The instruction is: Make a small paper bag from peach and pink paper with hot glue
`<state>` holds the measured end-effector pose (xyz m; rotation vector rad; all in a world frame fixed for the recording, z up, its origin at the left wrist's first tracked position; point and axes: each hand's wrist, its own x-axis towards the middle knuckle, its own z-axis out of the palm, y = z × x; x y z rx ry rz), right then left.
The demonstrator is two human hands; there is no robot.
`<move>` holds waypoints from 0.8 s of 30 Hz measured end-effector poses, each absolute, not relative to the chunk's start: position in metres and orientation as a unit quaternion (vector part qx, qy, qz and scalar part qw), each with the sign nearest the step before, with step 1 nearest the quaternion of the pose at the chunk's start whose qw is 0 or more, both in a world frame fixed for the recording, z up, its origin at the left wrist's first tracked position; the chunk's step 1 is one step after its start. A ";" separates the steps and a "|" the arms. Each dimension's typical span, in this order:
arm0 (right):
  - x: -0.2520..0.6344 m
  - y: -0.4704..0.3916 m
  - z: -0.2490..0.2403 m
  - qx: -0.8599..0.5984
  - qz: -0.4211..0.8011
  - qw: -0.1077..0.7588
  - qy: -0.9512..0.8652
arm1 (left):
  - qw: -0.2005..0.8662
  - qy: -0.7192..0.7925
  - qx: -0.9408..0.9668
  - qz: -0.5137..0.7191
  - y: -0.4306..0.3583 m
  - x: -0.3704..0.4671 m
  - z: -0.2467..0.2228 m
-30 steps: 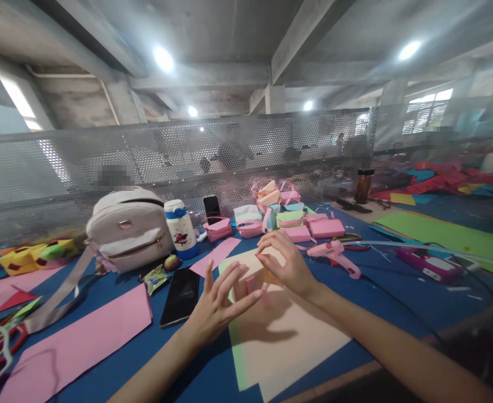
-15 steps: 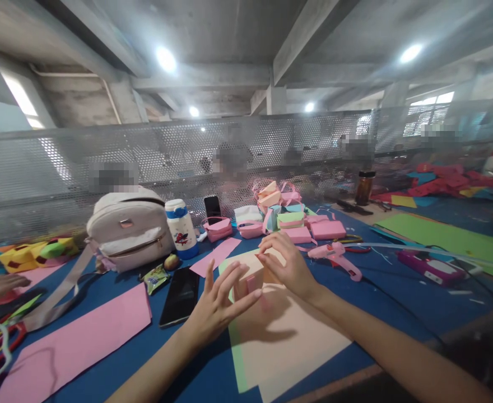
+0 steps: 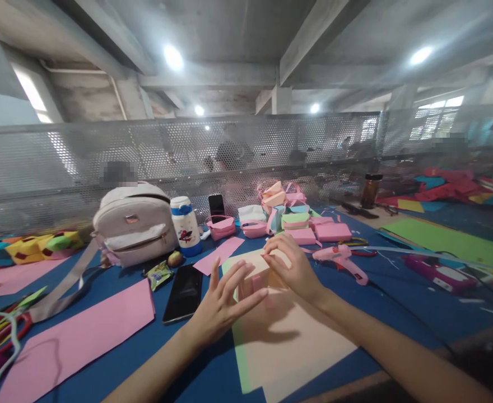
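A small peach paper box [image 3: 255, 271] with a pink strip on its front stands on peach and green sheets [image 3: 301, 341] in the middle of the blue table. At the box's left side is my left hand [image 3: 225, 296], fingers spread, the fingertips at its upper edge. My right hand [image 3: 294, 268] is at the right side of the box, its thumb and index finger pinched over the top. A small reddish bit shows at those fingertips, too small to name.
A pink glue gun [image 3: 343, 258] lies right, its cord trailing near my right forearm. Left are a black phone [image 3: 183, 294], pink sheets [image 3: 91, 336], a bottle [image 3: 186, 226] and a backpack [image 3: 133, 224]. Small paper bags [image 3: 296, 221] stand behind; scissors [image 3: 17, 330] lie far left.
The view has shifted slightly, so the scene sits a little further right. The other person's hand at the far left edge is gone from view. My hands keep nearly the same pose.
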<state>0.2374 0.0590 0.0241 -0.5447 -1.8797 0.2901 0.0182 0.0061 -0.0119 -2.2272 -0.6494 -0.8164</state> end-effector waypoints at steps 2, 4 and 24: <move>0.237 0.059 0.024 -0.232 0.124 0.549 -0.793 | 0.331 -0.251 -0.853 -0.317 0.006 0.019 -0.010; 0.237 0.059 0.024 -0.234 0.127 0.548 -0.793 | 0.330 -0.250 -0.854 -0.316 0.006 0.019 -0.010; 0.239 0.058 0.024 -0.229 0.154 0.553 -0.786 | 0.323 -0.259 -0.844 -0.342 0.004 0.024 -0.007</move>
